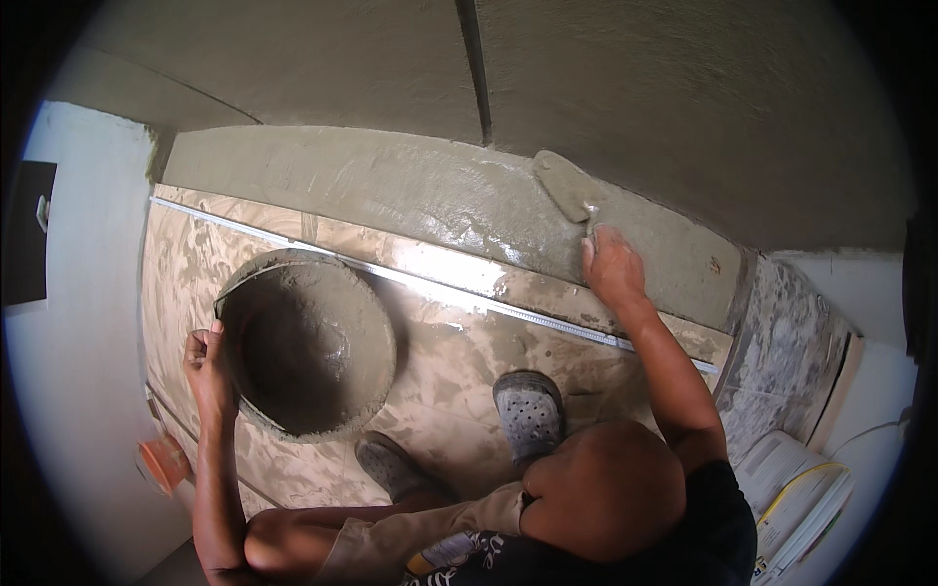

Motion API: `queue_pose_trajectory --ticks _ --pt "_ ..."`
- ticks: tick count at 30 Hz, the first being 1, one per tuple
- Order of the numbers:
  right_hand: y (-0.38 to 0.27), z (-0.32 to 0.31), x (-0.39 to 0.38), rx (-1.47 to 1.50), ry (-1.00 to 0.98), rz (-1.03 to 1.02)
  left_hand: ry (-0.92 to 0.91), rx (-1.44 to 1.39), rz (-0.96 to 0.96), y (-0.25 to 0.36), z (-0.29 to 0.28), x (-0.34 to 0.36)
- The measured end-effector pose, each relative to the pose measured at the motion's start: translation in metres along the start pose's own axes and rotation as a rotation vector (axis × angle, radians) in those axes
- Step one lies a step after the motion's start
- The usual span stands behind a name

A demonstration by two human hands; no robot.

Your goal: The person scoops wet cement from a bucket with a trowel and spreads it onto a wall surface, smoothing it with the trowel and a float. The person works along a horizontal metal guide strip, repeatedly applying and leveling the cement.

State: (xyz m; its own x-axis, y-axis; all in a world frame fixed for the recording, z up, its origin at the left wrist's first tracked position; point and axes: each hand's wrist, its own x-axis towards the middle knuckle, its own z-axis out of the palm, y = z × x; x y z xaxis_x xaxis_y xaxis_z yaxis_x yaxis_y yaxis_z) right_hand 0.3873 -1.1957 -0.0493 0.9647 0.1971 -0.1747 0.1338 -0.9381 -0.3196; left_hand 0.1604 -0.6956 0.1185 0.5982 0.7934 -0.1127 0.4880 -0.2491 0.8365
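My right hand (616, 269) is closed round the handle of a pointing trowel (564, 186). The trowel's blade is coated in grey mortar and lies at the wet mortar band (352, 171) along the foot of the wall. At the left, my left hand (205, 359) grips the rim of a round, mortar-smeared bucket (377, 366). The bucket looks tilted, its mouth towards me, with wet mortar inside on its wall and bottom.
A long pale metal straightedge (440, 289) lies across the smeared floor tiles (440, 391) beyond the bucket. My feet are in grey clogs (529, 410). An orange container (164, 464) is at the lower left, a white bucket (782, 479) at the lower right. The grey wall (664, 98) rises ahead.
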Motion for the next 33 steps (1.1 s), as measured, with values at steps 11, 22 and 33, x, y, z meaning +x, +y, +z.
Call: queue_pose_trajectory --ticks 11,22,33 --pt "-0.018 -0.008 0.031 0.098 -0.300 0.198 0.037 0.022 -0.002 -0.006 -0.007 0.007" --pt "0.072 -0.020 -0.002 0.044 -0.198 0.326 0.027 0.031 0.002 -0.016 -0.020 0.017" --pt "0.156 -0.019 -0.041 0.263 -0.114 0.464 0.044 0.069 -0.019 -0.023 -0.027 0.018"
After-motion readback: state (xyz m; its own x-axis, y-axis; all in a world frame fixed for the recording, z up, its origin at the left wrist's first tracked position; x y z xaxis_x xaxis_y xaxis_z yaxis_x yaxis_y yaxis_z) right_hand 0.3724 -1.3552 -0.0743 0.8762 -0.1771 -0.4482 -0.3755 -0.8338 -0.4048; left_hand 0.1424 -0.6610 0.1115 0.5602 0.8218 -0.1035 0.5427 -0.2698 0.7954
